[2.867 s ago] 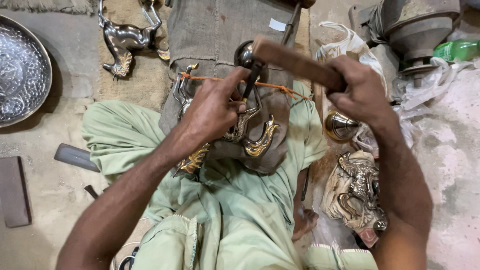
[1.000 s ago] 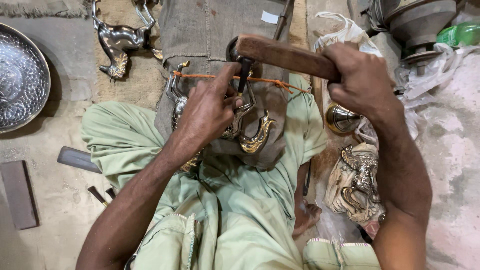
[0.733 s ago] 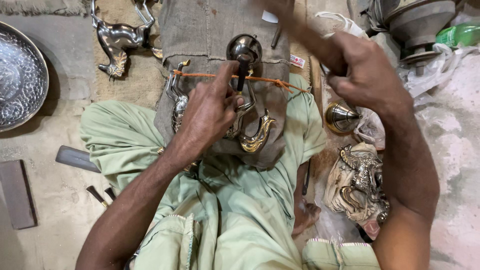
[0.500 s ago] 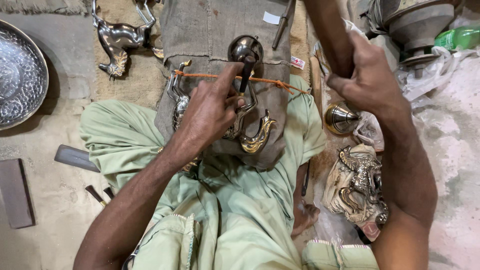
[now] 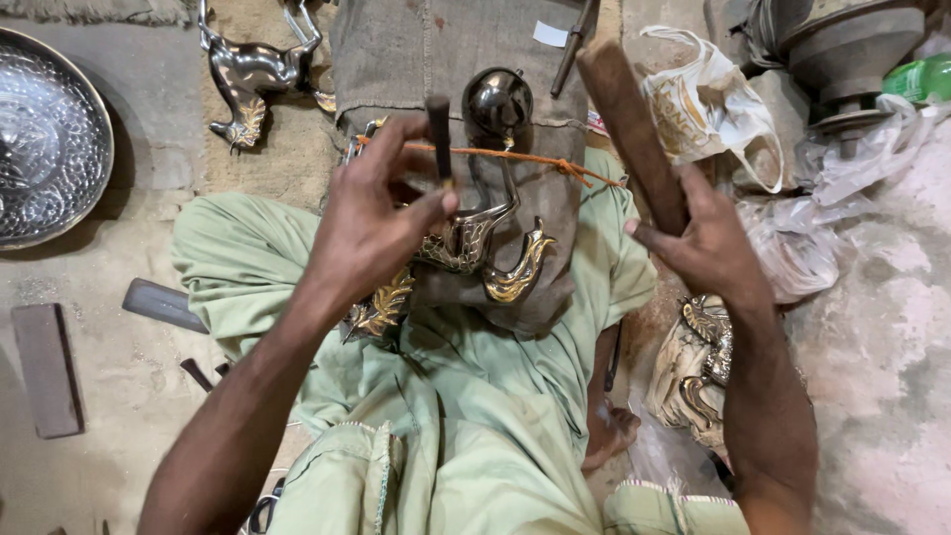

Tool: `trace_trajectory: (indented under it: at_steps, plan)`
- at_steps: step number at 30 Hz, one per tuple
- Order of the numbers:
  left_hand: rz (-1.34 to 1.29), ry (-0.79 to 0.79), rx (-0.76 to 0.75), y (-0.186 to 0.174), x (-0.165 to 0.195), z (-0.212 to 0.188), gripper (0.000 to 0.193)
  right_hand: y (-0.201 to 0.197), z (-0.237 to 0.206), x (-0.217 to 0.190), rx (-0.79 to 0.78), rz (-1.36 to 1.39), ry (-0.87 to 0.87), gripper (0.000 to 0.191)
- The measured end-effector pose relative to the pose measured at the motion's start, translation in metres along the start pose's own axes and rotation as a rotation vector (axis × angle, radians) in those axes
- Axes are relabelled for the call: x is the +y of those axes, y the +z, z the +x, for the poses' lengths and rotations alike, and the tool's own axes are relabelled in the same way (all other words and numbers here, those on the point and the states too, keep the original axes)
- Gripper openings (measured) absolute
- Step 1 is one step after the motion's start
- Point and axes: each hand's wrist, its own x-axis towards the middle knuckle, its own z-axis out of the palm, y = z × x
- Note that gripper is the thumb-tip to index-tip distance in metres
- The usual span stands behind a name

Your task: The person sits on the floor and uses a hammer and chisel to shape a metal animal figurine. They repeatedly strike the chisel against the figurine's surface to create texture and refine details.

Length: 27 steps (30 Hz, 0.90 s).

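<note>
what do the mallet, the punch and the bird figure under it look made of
Mallet: apparently wood, brown, dull and worn. Punch: probably dark steel, a matt thin rod. Bird figure: metal, likely brass, with mirror-bright silvery plating and gold-toned feathers. It rests on coarse woven burlap.

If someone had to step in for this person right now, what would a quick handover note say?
Left hand: holds a thin dark punch upright, its tip down on the metal animal figure.
Right hand: grips a wooden mallet handle, raised to the right, clear of the punch.
The figure, silver with gold patches, lies on burlap over the lap, tied down by an orange cord.
A similar figure lies at upper left, an embossed tray at far left, more metal pieces by the right forearm.
Done: figure tied down, punch placed. Left: how much chasing remains cannot be told.
</note>
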Motion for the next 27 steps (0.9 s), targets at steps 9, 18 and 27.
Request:
trace_trajectory:
  at_steps: [9, 18, 27]
  plan:
    - [0.589, 0.937, -0.281, 0.044, 0.067, -0.129, 0.039, 0.084, -0.029, -0.015, 0.037, 0.553, 0.012, 0.064]
    - [0.621, 0.755, -0.16, 0.0, 0.035, -0.166, 0.03, 0.11, -0.051, -0.085, 0.174, 0.44, 0.161, 0.05]
    - [0.423, -0.545, 0.005, -0.061, -0.075, -0.099, 0.053, 0.097, -0.023, -0.088, 0.125, 0.447, 0.076, 0.057]
